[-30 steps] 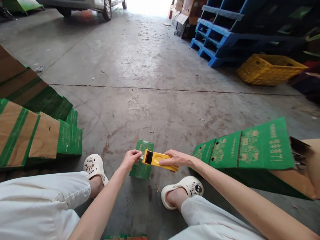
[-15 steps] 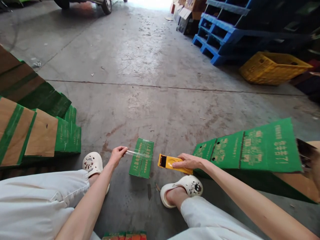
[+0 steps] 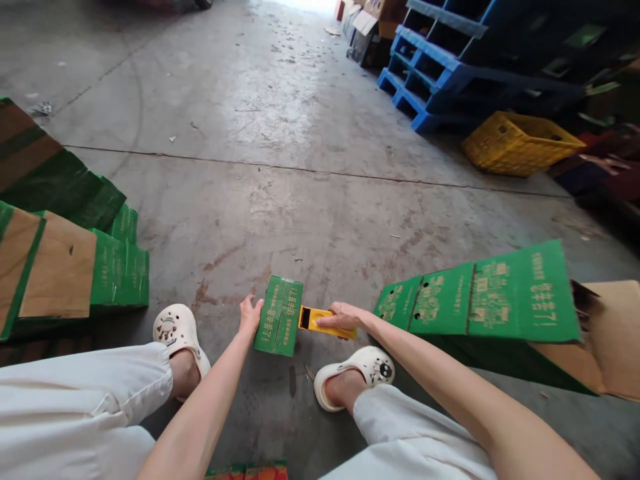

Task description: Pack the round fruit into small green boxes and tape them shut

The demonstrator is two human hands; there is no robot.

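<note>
A small green carton (image 3: 278, 317) with pale printed characters rests on the concrete floor between my feet. My left hand (image 3: 250, 316) is at its left side, thumb and fingers apart, the fingertips against or very close to the edge; part of the fingers is hidden. In my right hand (image 3: 343, 319) is a yellow tape dispenser (image 3: 325, 323), its front end up against the carton's right side. A clear strip of tape seems to run across the top of the carton, though it is hard to make out.
Green and brown cartons (image 3: 120, 270) are stacked at the left. A long green carton (image 3: 480, 300) with open flaps (image 3: 615, 333) lies at the right. Farther off are blue pallets (image 3: 425, 73) and a yellow crate (image 3: 517, 147). An orange-green carton (image 3: 265, 472) shows at the bottom edge.
My left hand has let go of the tape end it was stretching and moved down to the carton's left side. My right hand has brought the dispenser leftward against the carton.
</note>
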